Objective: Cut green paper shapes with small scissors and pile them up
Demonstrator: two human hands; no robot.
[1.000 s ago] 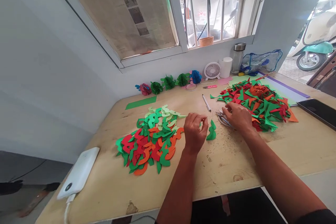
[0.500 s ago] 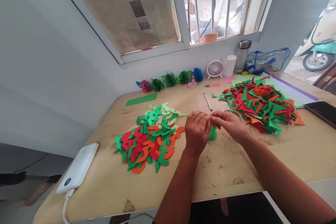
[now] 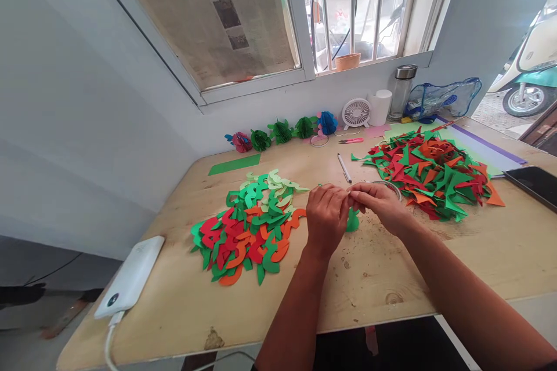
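Note:
My left hand (image 3: 327,217) is closed, its fingers curled over a green paper piece (image 3: 353,221) that shows just below the fingertips. Against it, my right hand (image 3: 380,204) is pinched, thumb and forefinger meeting the left fingertips. Whatever lies between the pinching fingers is too small and covered to make out. Left of the hands is a pile of curved paper cutouts (image 3: 237,243) in green, red, orange and pale green. Partly behind my right hand sits a clear ring-shaped roll (image 3: 394,188), perhaps tape. A white pen (image 3: 344,168) lies just beyond the fingers.
Paper scraps (image 3: 435,171) are heaped at right, beside a phone (image 3: 533,185). Along the wall stand folded paper figures (image 3: 282,131), a small fan (image 3: 356,113) and a glass bottle (image 3: 402,93). Pink-handled snips (image 3: 351,141) lie near them. A white power bank (image 3: 129,278) sits at the left edge.
Almost nothing differs. Both hands stay together in the same place, with only a very slight shift of the fingers.

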